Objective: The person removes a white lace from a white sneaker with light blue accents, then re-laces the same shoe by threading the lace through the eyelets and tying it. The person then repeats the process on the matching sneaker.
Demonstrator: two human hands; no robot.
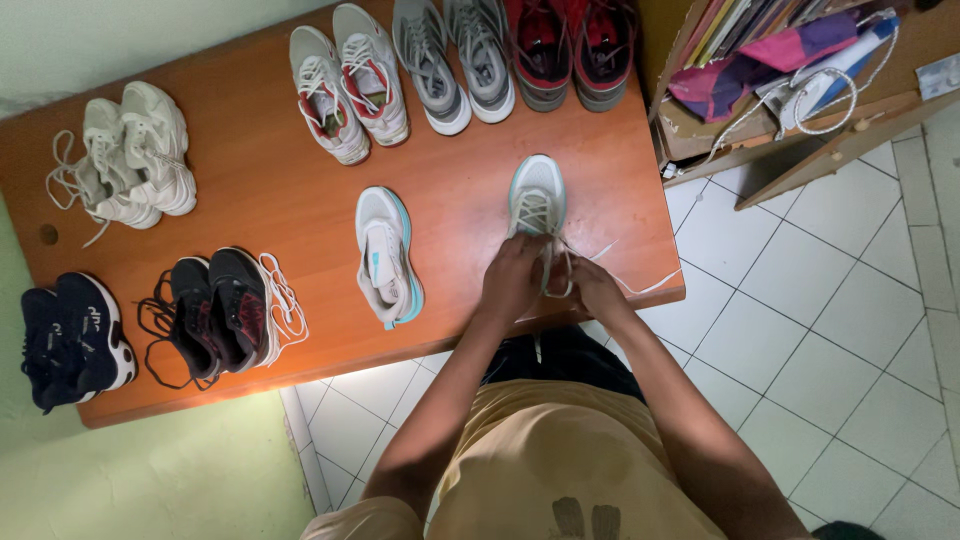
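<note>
Both hands' fingers pinching white laces, white-and-teal sneaker upright on orange table, toe pointing away

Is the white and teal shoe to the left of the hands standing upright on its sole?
No, that shoe lies tipped on its side on the table, apart from both hands.

Warm light is falling across an orange-brown wooden table, w/ pale green wall showing below-left of it. White tiled floor is spreading right of table; wooden shelf is standing at table's upper-right corner.
</note>
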